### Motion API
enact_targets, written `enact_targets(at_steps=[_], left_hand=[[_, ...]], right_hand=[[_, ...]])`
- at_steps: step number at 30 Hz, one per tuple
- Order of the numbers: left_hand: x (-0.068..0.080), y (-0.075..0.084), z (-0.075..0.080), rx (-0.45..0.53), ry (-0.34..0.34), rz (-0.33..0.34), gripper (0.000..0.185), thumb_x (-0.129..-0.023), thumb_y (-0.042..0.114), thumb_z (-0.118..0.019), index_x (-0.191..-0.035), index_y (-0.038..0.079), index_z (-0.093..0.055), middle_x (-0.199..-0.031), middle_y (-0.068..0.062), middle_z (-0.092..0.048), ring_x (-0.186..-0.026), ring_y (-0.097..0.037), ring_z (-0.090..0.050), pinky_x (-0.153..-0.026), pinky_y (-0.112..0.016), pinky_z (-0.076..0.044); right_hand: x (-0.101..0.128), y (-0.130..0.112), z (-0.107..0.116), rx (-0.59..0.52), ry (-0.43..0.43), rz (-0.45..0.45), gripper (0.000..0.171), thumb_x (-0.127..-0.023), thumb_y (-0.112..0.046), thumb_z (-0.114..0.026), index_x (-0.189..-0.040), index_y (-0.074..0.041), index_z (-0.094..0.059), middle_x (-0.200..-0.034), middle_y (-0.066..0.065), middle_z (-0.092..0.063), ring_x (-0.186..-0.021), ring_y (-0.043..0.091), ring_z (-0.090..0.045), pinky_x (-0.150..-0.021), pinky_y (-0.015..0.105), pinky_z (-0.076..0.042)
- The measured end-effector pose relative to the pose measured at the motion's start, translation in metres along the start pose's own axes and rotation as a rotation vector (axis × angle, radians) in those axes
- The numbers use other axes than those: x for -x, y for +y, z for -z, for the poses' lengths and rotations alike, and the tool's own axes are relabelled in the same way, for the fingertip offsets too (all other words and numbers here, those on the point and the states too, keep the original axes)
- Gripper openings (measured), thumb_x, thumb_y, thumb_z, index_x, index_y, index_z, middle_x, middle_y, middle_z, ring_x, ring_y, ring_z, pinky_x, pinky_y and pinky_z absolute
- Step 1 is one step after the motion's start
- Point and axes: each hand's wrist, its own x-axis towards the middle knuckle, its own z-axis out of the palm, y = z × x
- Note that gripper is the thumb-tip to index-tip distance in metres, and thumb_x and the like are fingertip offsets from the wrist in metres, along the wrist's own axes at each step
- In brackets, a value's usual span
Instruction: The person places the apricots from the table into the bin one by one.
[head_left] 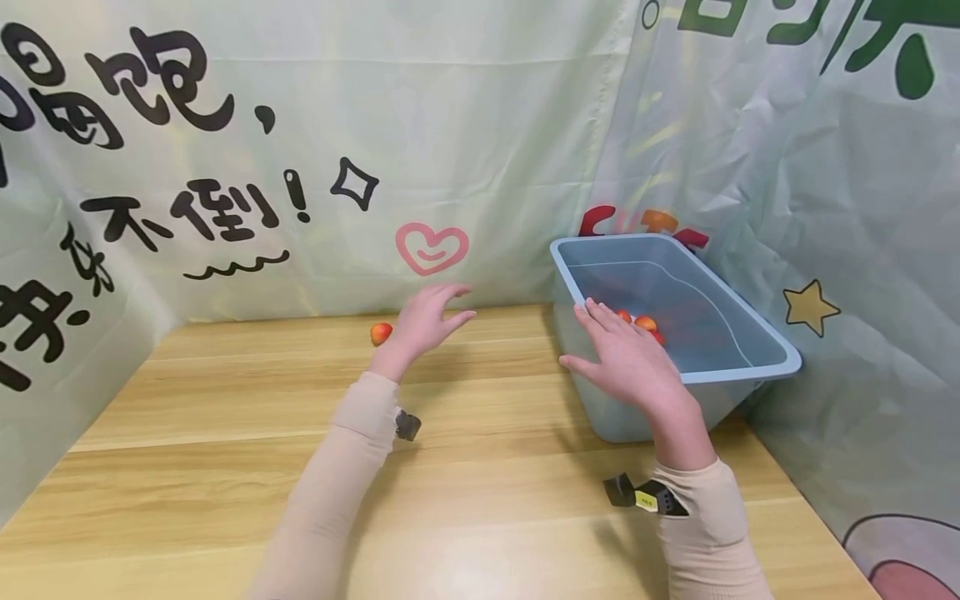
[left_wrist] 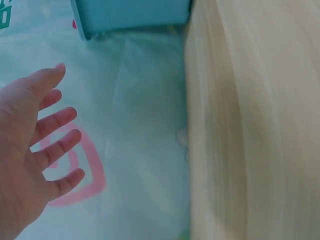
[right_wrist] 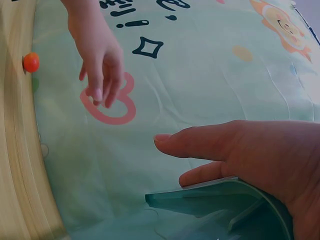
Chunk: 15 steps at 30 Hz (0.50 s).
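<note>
We hold our left hand (head_left: 423,321) with fingers spread, gripping nothing, just beside the small round orange fruit (head_left: 381,333) on the wood-grain table (head_left: 225,433), while our relaxed right hand (head_left: 626,358) rests empty on the smooth blue plastic tub (head_left: 750,367).

A bin (head_left: 750,367) is set on the worktop (head_left: 225,467) at its right rear corner. Several small fruits (head_left: 643,323) lie in the bin; one fruit (head_left: 381,333) lies well left of it, near the backdrop (head_left: 465,125).

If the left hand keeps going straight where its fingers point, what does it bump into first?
Probably the green printed curtain behind the table, near the pink heart. The left hand is open, and nothing shows between its fingertips and the cloth, though depth is hard to judge.
</note>
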Motion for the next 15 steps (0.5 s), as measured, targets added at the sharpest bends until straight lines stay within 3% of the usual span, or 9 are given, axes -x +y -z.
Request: enact_targets(at_steps=[15], left_hand=[[0.032,-0.051,0.013,-0.12,-0.024,0.076,0.053,-0.093,0.048,-0.06,-0.137,0.018,-0.055,-0.14,-0.005,-0.057,-0.129,-0.034,-0.05,-0.102,-0.057,-0.041]], right_hand=[[0.0,-0.001,0.0,0.003,0.002,-0.002,0.081,-0.094,-0.049,-0.056,-0.156,-0.01,-0.021,-0.162,0.017,-0.018,-0.15,0.036,-0.017,-0.117,0.06,-0.019]])
